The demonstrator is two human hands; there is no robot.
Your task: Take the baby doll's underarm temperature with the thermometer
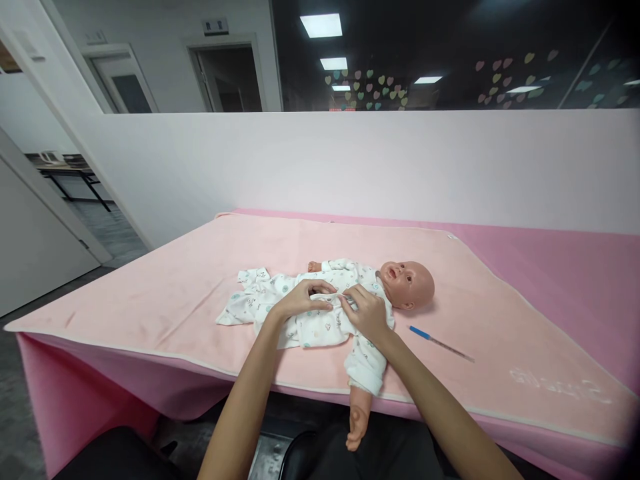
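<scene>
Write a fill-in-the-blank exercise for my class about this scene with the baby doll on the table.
1. Both hands, left hand and right hand, rest on the baby doll's ____ romper.
2. The doll lies on a ____ blanket.
3. The thermometer beside the doll's head has a ____ tip.

Missing words: white; pink; blue

I count one baby doll [400,283] in one printed white romper [320,327], one thermometer [440,342] with a blue tip, one pink blanket [175,280] — and two hands on the romper: left hand [300,300], right hand [367,310].
</scene>
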